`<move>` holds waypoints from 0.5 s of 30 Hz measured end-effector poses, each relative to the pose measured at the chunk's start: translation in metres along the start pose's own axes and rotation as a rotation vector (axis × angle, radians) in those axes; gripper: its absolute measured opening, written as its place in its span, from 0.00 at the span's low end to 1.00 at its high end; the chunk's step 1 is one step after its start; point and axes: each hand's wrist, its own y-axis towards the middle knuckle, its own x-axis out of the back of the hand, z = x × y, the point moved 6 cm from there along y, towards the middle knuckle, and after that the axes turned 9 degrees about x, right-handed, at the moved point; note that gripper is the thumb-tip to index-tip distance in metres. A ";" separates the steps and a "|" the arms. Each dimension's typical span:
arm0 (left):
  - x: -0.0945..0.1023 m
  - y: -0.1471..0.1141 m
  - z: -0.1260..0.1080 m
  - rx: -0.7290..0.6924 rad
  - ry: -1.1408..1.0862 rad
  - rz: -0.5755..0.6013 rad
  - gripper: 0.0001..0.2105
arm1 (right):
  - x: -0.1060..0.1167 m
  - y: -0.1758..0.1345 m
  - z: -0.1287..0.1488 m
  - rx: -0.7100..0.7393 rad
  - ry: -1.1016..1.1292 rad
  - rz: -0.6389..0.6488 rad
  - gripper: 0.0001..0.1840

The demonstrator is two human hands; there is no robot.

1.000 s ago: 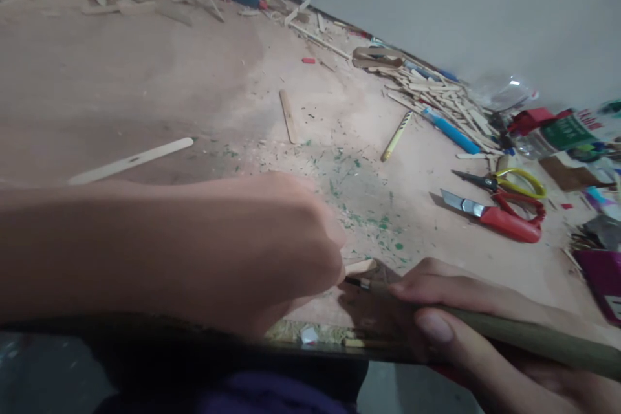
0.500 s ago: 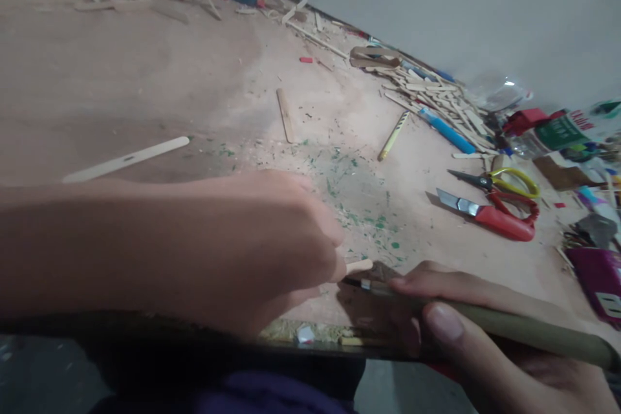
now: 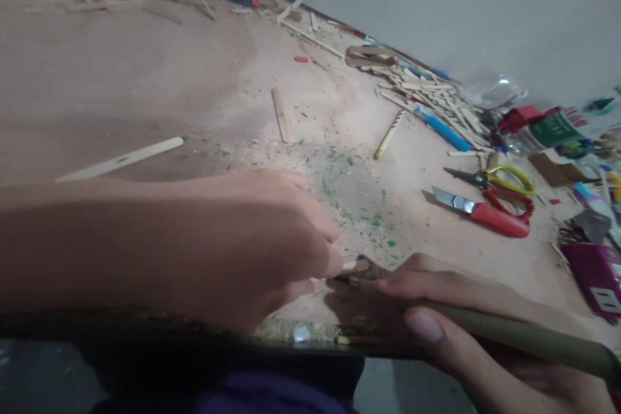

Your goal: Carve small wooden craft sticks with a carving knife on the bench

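Observation:
My left hand [image 3: 286,239] is closed near the table's front edge, its back toward me. From its fingertips juts the rounded end of a wooden craft stick [image 3: 356,266]; the rest is hidden by the hand. My right hand [image 3: 451,317] grips a long, dark greenish handled tool [image 3: 524,331], which looks like a carving knife. Its narrow tip lies right beside the stick's end, close to my left fingertips; whether it touches the wood I cannot tell. Another craft stick [image 3: 121,160], with a small slot in it, lies beyond my left forearm.
On the right lie a red-handled utility knife [image 3: 499,218], scissors [image 3: 509,180] and a purple box [image 3: 594,278]. A striped pencil [image 3: 389,134], a short stick [image 3: 280,115] and green flecks lie mid-table. Piles of sticks [image 3: 436,94] run along the wall.
My right hand and its tool have shifted slightly left, toward my left fingertips. The whole view has also slid a little. Both hands keep their hold.

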 end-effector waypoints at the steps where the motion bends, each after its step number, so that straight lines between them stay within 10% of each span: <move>1: 0.000 0.000 0.001 0.010 -0.005 -0.008 0.12 | 0.001 0.002 0.000 0.038 -0.010 0.052 0.05; 15: 0.001 0.007 0.005 0.093 0.009 0.035 0.12 | 0.004 0.006 0.003 0.090 -0.032 0.031 0.08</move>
